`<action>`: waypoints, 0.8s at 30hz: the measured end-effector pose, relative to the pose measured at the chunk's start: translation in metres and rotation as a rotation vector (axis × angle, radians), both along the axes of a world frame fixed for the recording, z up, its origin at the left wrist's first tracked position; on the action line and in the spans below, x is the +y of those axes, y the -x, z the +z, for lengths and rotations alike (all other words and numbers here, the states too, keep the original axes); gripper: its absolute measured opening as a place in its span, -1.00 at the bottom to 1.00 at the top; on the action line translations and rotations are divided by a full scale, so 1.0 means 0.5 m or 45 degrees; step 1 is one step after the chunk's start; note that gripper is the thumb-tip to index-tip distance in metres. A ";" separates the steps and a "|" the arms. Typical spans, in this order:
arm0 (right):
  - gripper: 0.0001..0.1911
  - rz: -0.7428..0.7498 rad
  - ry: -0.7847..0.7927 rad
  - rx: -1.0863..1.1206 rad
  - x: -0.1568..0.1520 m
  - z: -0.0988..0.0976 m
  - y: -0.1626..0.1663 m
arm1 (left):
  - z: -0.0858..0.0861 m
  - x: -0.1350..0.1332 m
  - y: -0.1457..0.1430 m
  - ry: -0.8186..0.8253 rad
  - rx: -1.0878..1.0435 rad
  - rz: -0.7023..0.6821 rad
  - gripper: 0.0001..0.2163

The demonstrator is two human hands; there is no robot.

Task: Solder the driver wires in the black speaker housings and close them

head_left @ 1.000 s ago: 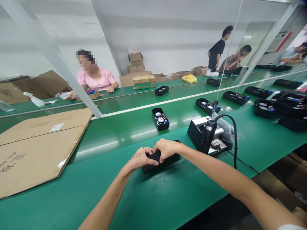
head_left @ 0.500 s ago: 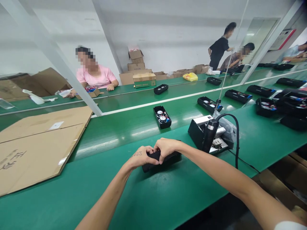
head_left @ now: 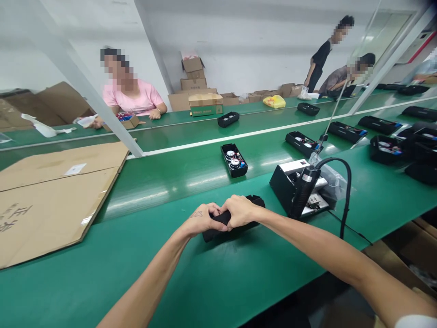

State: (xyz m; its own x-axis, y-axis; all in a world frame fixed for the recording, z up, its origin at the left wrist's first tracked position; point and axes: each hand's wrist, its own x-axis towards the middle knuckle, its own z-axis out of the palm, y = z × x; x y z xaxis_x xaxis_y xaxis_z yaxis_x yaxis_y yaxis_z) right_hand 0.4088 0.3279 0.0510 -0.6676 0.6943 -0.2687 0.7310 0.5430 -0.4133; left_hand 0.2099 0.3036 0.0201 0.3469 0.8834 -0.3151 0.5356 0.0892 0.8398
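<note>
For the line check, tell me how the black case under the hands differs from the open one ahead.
The held black case sits under the left hand and right hand; the open black case lies untouched on the farther belt. The held case lies crosswise, the open one lengthwise. Hands hide the held case's top; the open one shows round parts. Both are black and oblong.
</note>
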 end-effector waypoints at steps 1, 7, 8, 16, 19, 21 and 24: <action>-0.52 0.019 0.008 -0.002 0.002 0.002 0.000 | 0.000 0.001 0.001 0.007 -0.002 -0.006 -0.63; -0.57 0.087 -0.043 0.017 -0.001 0.011 -0.005 | 0.001 0.004 0.002 0.028 -0.002 -0.025 -0.62; -0.60 0.096 -0.063 0.040 -0.005 0.010 -0.007 | 0.000 0.003 0.001 0.028 -0.001 -0.024 -0.62; -0.62 0.086 -0.009 0.109 -0.007 -0.003 -0.010 | -0.001 -0.003 -0.002 0.023 0.004 -0.035 -0.61; -0.64 0.057 0.006 0.086 -0.004 -0.006 -0.004 | -0.002 -0.003 -0.003 0.013 0.011 -0.050 -0.60; -0.67 0.039 -0.006 0.076 -0.004 -0.006 -0.001 | -0.003 -0.002 -0.004 0.003 0.015 -0.059 -0.60; -0.68 0.037 -0.033 0.081 -0.009 -0.002 -0.002 | -0.001 -0.002 -0.004 -0.033 0.026 -0.078 -0.61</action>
